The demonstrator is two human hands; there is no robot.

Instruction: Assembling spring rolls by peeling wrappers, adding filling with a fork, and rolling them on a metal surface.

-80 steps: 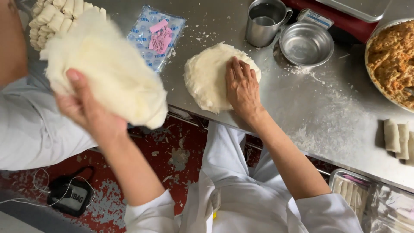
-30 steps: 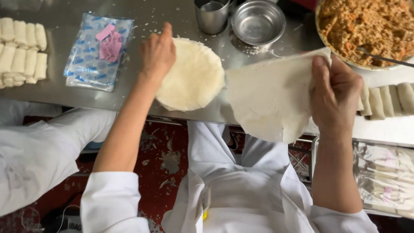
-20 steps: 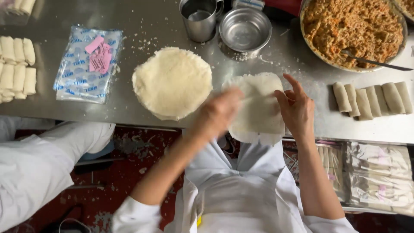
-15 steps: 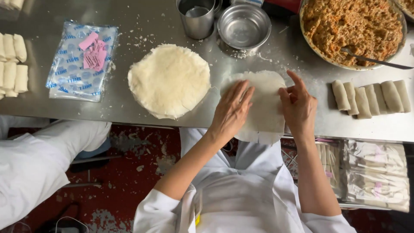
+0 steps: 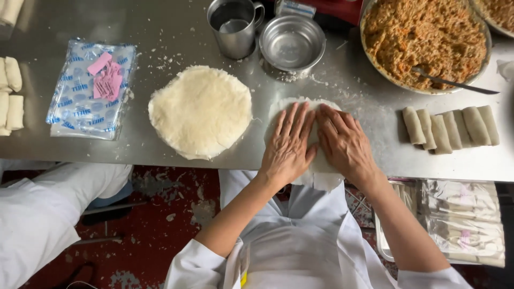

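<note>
Most of the thin wrapper sheet [image 5: 320,174] is buried under both flat palms, only its rim peeking out. The filling bowl [image 5: 375,64] at 1 o'clock gets clipped by the top edge, and a second bowl [image 5: 495,10] barely shows in the corner. Rolls [image 5: 10,96] at 9 o'clock are cut off too. Can't tell what's in the mug [image 5: 234,27].

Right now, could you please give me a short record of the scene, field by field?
left hand: flat on the single wrapper
right hand: flat on the same wrapper, beside the left
wrapper: overhangs the table edge
wrapper stack: left of the hands
filling bowl: far right, spoon in it
rolls: five, right of the hands
</note>
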